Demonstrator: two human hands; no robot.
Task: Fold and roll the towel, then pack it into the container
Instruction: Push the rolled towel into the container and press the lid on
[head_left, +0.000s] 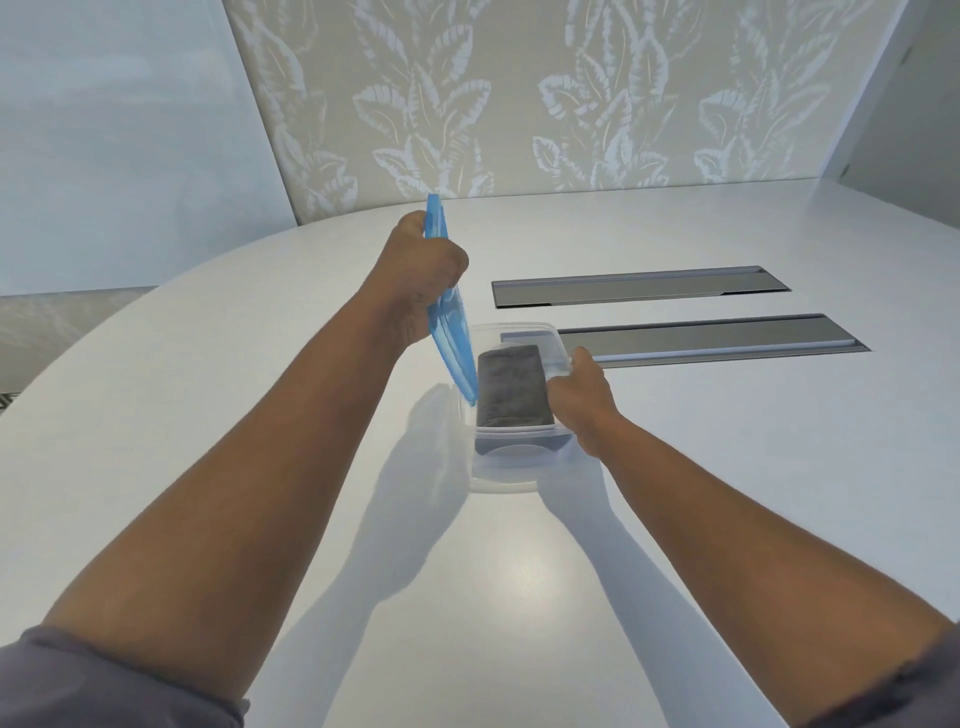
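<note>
A clear plastic container (503, 470) stands on the white table, and a rolled dark grey towel (511, 387) lies inside it. My left hand (421, 280) grips a blue lid (453, 332), held on edge and tilted, its lower corner over the container's left rim. My right hand (579, 389) holds the container's right rim, fingers curled over the edge. The far left wall of the container is hidden behind the lid.
The white table (675, 467) is rounded at the left. Two long grey recessed slots, one (639, 286) further back and one (711, 340) just behind the container, run across it. A leaf-patterned wall (519, 93) rises behind the table.
</note>
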